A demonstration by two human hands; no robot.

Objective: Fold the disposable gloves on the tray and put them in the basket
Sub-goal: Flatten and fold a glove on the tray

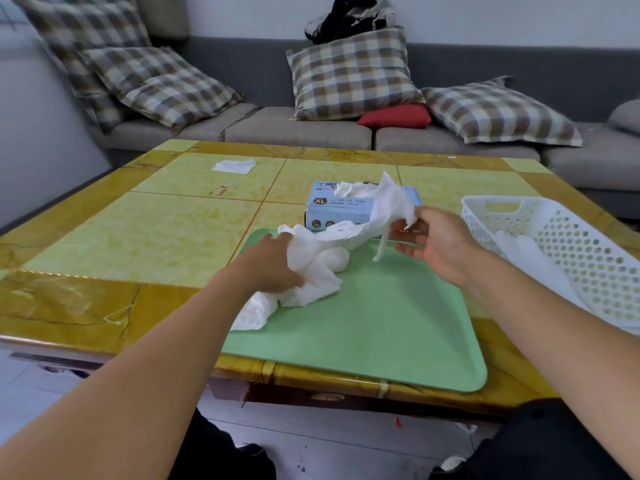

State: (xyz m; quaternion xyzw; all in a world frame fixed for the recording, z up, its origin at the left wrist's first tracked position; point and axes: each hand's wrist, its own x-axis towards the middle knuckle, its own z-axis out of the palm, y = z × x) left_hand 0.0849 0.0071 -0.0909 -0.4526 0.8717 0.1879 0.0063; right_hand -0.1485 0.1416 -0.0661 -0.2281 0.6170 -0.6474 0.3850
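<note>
A heap of crumpled white disposable gloves (311, 275) lies on the far left part of the green tray (381, 327), spilling over its left rim. My left hand (273, 265) grips the heap from the left. One white glove (377, 209) is stretched up and to the right from the heap. My right hand (436, 237) pinches its far end above the tray's back edge, and a thin strip of it dangles below. The white perforated basket (568, 244) stands to the right of the tray with some white gloves inside.
A blue glove box (332, 206) marked XL stands just behind the tray, with white material poking out of its top. A white tissue (233, 166) lies at the back left of the yellow-tiled table (138, 230). A grey sofa with checked cushions stands behind.
</note>
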